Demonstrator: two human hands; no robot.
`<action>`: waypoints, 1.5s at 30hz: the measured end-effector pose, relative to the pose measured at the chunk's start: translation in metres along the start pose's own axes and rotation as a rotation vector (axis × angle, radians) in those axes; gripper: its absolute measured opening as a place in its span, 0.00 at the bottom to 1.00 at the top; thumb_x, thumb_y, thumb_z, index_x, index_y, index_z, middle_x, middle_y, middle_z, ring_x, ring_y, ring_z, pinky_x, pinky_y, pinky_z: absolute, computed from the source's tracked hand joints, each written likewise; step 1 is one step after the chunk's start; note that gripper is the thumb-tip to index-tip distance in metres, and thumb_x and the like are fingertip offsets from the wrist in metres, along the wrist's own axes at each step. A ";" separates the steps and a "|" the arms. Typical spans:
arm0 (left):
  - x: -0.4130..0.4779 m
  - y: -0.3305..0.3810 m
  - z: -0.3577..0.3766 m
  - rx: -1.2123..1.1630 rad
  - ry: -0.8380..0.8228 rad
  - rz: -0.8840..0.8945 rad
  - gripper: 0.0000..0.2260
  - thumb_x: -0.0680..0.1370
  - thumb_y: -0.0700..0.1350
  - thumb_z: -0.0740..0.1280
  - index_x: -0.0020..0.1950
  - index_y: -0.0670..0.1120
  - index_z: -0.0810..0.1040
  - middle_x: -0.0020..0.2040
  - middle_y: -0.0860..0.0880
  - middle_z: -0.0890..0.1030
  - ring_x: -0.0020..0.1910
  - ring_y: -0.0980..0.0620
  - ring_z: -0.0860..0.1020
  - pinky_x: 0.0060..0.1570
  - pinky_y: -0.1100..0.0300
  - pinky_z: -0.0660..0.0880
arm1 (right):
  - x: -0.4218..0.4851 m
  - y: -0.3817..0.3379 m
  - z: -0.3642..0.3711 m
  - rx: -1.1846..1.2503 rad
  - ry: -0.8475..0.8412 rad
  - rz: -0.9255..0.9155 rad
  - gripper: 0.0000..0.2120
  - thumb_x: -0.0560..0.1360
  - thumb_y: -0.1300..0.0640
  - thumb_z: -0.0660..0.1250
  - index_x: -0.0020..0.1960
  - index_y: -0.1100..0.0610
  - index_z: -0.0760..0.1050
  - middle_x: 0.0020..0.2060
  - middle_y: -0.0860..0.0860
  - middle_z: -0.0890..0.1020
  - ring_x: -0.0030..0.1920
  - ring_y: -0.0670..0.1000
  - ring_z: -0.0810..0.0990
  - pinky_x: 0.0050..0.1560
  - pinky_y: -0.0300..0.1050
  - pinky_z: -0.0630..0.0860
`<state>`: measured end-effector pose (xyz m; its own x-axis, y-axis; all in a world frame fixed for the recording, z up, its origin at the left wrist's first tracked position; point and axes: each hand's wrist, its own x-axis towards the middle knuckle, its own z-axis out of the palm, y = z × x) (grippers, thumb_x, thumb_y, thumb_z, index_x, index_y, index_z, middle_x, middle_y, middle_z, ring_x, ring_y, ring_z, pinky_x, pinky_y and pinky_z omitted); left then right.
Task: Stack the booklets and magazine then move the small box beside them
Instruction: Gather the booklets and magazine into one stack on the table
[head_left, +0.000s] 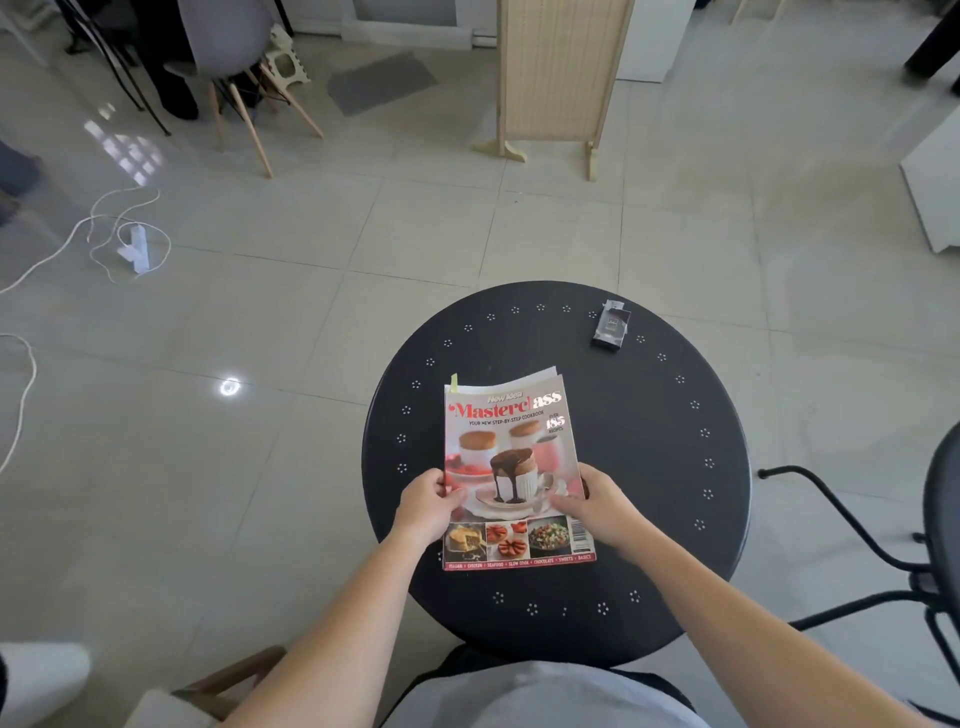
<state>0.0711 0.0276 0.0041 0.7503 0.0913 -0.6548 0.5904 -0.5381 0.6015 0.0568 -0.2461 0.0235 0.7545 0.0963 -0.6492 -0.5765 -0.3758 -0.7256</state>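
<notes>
A round black table (649, 467) stands on a pale tiled floor (260, 322). Its top carries a ring of small white flower-shaped marks near the rim.

A magazine (511, 467) lies cover up on the left-centre part of the table top. The cover shows the title "Masterclass", a chocolate-topped dessert in a white cup, and a row of three small food pictures along the near edge. The magazine sits on top of the booklets (540, 375), whose white page edges show past its far edge and far right corner. A small green tab (454, 383) sticks out at the far left corner of the pile.

The left hand (428, 506) grips the left edge of the magazine about midway along its length. The thumb lies on the cover; the other fingers curl under the edge and are hidden. The right hand (602, 506) grips the right edge at about the same height. Its thumb presses flat on the cover near the saucer picture, and the remaining fingers wrap the edge. Both hands are closed on the magazine; whether they also hold the booklets beneath cannot be told.

The small box (612, 326) is dark with a light print on its top face. It rests on the far right part of the table, close to the rim, well apart from the pile and from both hands.

A black chair (883, 561) stands to the right of the table.
</notes>
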 end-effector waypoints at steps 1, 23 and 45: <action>0.001 -0.004 -0.002 -0.013 0.011 -0.012 0.05 0.84 0.45 0.72 0.49 0.49 0.79 0.52 0.45 0.89 0.50 0.45 0.89 0.43 0.48 0.85 | 0.003 -0.001 0.005 -0.011 0.001 0.009 0.13 0.79 0.56 0.72 0.63 0.49 0.78 0.53 0.47 0.89 0.51 0.46 0.89 0.57 0.54 0.85; 0.084 -0.025 -0.038 0.071 0.081 -0.038 0.05 0.82 0.48 0.75 0.52 0.48 0.82 0.46 0.50 0.86 0.46 0.48 0.87 0.42 0.52 0.83 | 0.077 -0.021 0.058 -0.072 0.134 0.136 0.11 0.78 0.54 0.74 0.60 0.51 0.81 0.52 0.46 0.87 0.52 0.48 0.86 0.52 0.49 0.83; 0.069 -0.034 -0.030 0.029 0.301 0.004 0.12 0.78 0.48 0.79 0.60 0.50 0.84 0.43 0.57 0.84 0.41 0.59 0.81 0.37 0.63 0.74 | 0.085 0.007 0.053 -0.132 0.310 0.277 0.12 0.75 0.53 0.78 0.44 0.57 0.77 0.37 0.52 0.89 0.38 0.51 0.90 0.42 0.59 0.88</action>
<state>0.1118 0.0769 -0.0479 0.8097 0.3309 -0.4846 0.5816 -0.5622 0.5879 0.1002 -0.1915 -0.0483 0.6469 -0.2988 -0.7016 -0.7407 -0.4648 -0.4851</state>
